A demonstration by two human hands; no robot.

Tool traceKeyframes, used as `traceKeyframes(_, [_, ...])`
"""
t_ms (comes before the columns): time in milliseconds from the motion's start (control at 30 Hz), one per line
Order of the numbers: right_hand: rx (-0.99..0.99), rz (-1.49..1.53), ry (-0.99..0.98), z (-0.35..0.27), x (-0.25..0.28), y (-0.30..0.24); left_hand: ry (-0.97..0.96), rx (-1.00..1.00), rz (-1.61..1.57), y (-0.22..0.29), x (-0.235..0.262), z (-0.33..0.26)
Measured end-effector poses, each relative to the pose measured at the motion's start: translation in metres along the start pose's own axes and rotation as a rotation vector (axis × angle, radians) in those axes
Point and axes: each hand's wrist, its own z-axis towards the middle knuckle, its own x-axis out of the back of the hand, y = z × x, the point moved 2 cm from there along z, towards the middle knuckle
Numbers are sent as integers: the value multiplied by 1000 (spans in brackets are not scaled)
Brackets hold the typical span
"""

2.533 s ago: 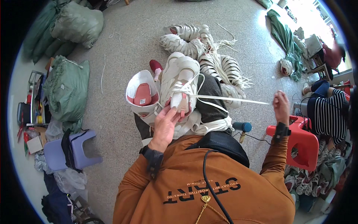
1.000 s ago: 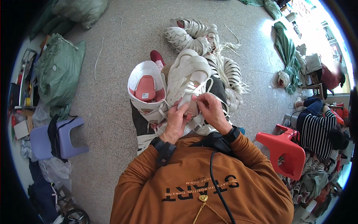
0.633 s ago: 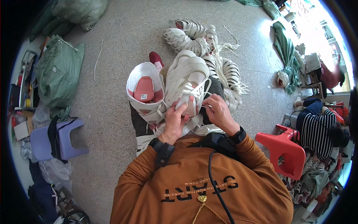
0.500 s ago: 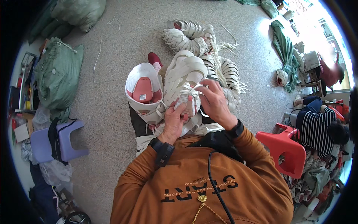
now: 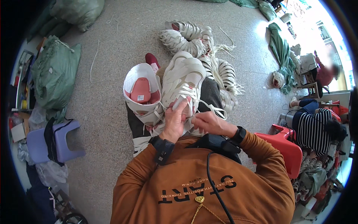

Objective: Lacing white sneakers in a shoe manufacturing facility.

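An off-white shoe upper (image 5: 185,71) with pink parts lies across my lap, its toe pointing away from me. My left hand (image 5: 175,120) is closed on its near end, the thumb pressed against the pale tongue. Just right of that, my right hand (image 5: 209,123) is closed in a pinch low beside the lacing, on a white shoelace mostly hidden by the fingers. Another stretch of loose lace (image 5: 217,110) loops out to the right above my right hand. Left of the upper stands a white upper (image 5: 130,74) with a pink tongue and a small white label.
Laced-together bundles of uppers (image 5: 184,43) lie on the floor ahead. A green sack (image 5: 56,71) and a purple stool (image 5: 71,143) are at left. At right are a red stool (image 5: 287,149), piled shoes (image 5: 311,164) and a seated person in a striped top (image 5: 311,128).
My right hand has come down toward me from above the lacing, from open fingers to a closed pinch. A lace loop now extends to the right. My left hand keeps its hold.
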Motion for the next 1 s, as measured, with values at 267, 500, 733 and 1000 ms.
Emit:
traceKeyframes(267, [-343, 829, 129, 16, -4, 3, -57, 93, 77, -8, 22, 15])
traceKeyframes(500, [-201, 824, 218, 15, -13, 11, -35, 37, 61, -6, 16, 11])
traceKeyframes(733, [-181, 778, -28, 5, 20, -11, -19, 20, 131, -7, 17, 10])
traceKeyframes(1000, [464, 169, -105, 61, 77, -175, 89, -86, 46, -21, 26, 29])
